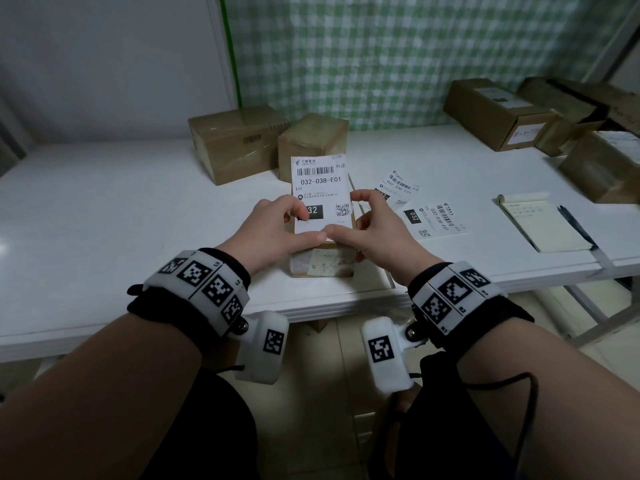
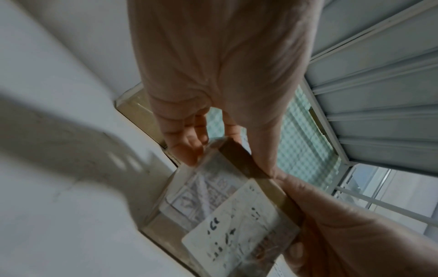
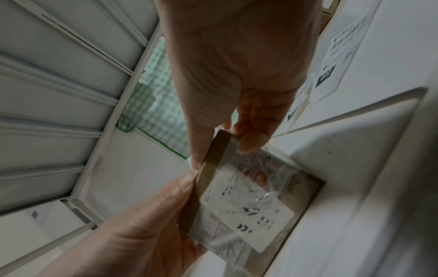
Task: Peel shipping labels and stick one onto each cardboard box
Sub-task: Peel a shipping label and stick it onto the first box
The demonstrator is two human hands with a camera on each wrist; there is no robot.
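Observation:
A small cardboard box [image 1: 323, 263] stands near the front edge of the white table [image 1: 104, 209], with an old label under clear tape on its near end [image 2: 208, 191] [image 3: 249, 202]. Just above its top, both hands hold a white shipping label [image 1: 320, 185] printed 032-038-E01, its far end raised. My left hand [image 1: 277, 226] pinches the label's lower left. My right hand [image 1: 370, 223] pinches its lower right, and the two thumbs meet at the label's near edge. The wrist views show the fingers reaching over the box top; the new label is hidden there.
Two brown boxes [image 1: 235, 143] [image 1: 311, 140] stand just behind the label. Several more boxes [image 1: 495, 112] are stacked at the back right. Two loose labels [image 1: 398, 188] [image 1: 436, 220] lie to the right, then a notepad [image 1: 543, 223] and a pen [image 1: 576, 223]. A checked curtain hangs behind.

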